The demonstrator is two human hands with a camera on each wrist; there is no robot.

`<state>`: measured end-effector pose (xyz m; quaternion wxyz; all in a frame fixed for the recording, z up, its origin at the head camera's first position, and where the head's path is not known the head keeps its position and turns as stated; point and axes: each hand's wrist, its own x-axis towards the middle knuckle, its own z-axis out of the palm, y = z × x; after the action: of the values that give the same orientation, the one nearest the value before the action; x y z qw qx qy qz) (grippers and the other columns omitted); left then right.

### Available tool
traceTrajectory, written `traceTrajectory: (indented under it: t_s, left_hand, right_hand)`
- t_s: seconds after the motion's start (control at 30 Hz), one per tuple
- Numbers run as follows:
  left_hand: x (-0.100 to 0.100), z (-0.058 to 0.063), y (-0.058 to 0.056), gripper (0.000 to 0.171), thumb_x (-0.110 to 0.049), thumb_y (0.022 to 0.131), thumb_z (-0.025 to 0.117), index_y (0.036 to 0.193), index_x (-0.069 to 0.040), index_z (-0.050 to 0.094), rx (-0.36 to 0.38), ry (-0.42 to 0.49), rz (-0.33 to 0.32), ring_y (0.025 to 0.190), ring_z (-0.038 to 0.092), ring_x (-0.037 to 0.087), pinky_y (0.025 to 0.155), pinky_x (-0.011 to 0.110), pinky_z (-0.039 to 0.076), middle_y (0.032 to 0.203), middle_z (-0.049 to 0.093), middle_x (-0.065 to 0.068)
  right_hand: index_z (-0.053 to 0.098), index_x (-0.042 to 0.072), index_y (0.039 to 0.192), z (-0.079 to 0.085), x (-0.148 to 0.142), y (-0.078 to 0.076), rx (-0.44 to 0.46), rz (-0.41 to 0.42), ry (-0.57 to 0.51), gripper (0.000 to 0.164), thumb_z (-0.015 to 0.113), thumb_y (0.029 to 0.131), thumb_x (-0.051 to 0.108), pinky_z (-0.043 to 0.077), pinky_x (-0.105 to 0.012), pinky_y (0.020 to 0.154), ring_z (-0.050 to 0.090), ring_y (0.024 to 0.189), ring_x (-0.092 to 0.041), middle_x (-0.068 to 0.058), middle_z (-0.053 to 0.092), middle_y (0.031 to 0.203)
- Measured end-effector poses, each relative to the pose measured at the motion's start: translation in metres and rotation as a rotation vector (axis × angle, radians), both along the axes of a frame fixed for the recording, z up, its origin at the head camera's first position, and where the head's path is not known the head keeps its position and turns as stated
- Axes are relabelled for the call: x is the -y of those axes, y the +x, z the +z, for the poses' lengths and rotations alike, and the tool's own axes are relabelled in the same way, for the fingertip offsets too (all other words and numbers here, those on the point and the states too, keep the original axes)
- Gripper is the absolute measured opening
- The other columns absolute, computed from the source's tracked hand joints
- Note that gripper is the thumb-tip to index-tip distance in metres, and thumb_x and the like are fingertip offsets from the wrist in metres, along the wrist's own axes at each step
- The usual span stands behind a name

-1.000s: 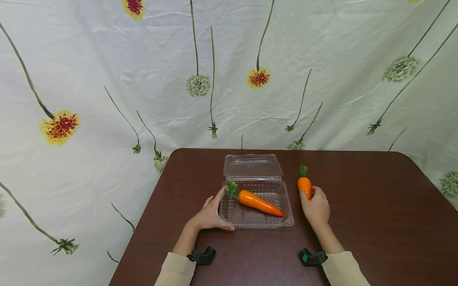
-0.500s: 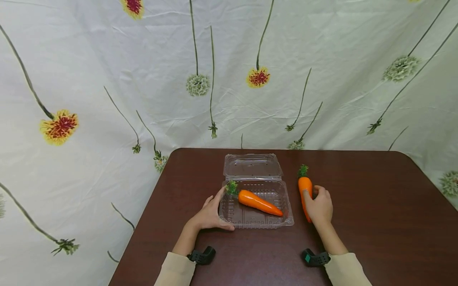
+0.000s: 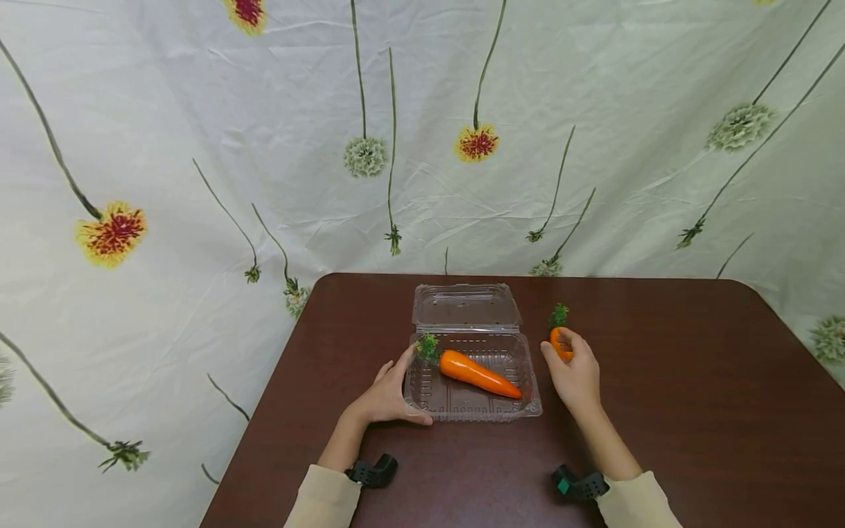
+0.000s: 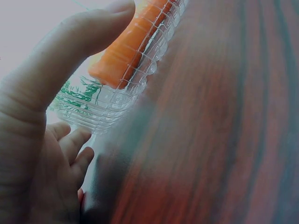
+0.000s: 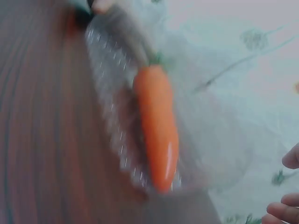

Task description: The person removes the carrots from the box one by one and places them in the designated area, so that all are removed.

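A clear plastic clamshell container (image 3: 442,407) lies with its lid (image 3: 467,306) folded back. One carrot (image 3: 478,374) with a green top rests diagonally inside. My left hand (image 3: 391,400) holds the container's left end, thumb along the front corner and fingers at the side. To the right, a second carrot (image 3: 556,334) lies on the table, leafy end away from me. My right hand (image 3: 576,372) is over it, thumb left of the carrot and fingers arching across, which hides its lower part. In the right wrist view, fingers (image 5: 284,211) stand apart from the thumb at the edge.
The dark brown wooden table (image 3: 686,396) has rounded far corners. Behind it hangs a pale cloth (image 3: 297,95) printed with flowers. Black bands (image 3: 375,471) are on both wrists.
My right hand has shifted from the right carrot's lower part to its right side, then up and left over it. My left hand, the container and the carrot inside stay put.
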<state>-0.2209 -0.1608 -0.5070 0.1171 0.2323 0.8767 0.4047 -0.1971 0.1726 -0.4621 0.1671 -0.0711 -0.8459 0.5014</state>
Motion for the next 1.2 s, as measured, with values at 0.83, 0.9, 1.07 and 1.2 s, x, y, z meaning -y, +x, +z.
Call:
traceTrajectory:
  t_s: [0.83,0.9,1.07,1.2]
  left_hand:
    - [0.0,-0.001,0.0,0.135,-0.046,0.061,0.092,0.157,-0.005,0.006,0.003,0.004,0.002,0.141,0.03,0.036,0.114,0.055,0.0,0.157,0.023,0.021]
    - [0.0,-0.001,0.0,0.135,-0.046,0.06,0.092,0.157,-0.005,0.006,0.005,0.006,0.002,0.141,0.03,0.037,0.114,0.055,0.0,0.157,0.022,0.021]
    - [0.0,-0.001,-0.001,0.136,-0.047,0.06,0.092,0.157,-0.007,0.006,0.01,0.002,0.004,0.141,0.029,0.037,0.114,0.055,0.0,0.158,0.022,0.02]
    - [0.001,-0.002,-0.001,0.136,-0.047,0.06,0.092,0.157,-0.006,0.007,0.01,-0.001,0.012,0.141,0.029,0.037,0.114,0.054,0.0,0.158,0.022,0.02]
  right_hand:
    - [0.057,-0.004,0.129,0.0,0.059,-0.007,0.018,0.296,-0.019,0.041,0.067,0.094,0.016,0.051,-0.043,0.088,0.06,0.097,-0.027,-0.014,0.063,0.108]
    - [0.058,-0.004,0.129,-0.001,0.061,-0.009,0.027,0.308,-0.008,0.041,0.067,0.094,0.016,0.051,-0.043,0.088,0.06,0.098,-0.028,-0.014,0.063,0.107]
    - [0.059,-0.004,0.128,-0.001,0.067,-0.012,0.043,0.339,0.027,0.041,0.068,0.093,0.015,0.051,-0.042,0.084,0.06,0.097,-0.027,-0.012,0.063,0.106]
    - [0.059,-0.003,0.128,-0.003,0.073,-0.017,0.046,0.372,0.076,0.042,0.068,0.092,0.017,0.052,-0.043,0.082,0.06,0.096,-0.027,-0.012,0.063,0.107]
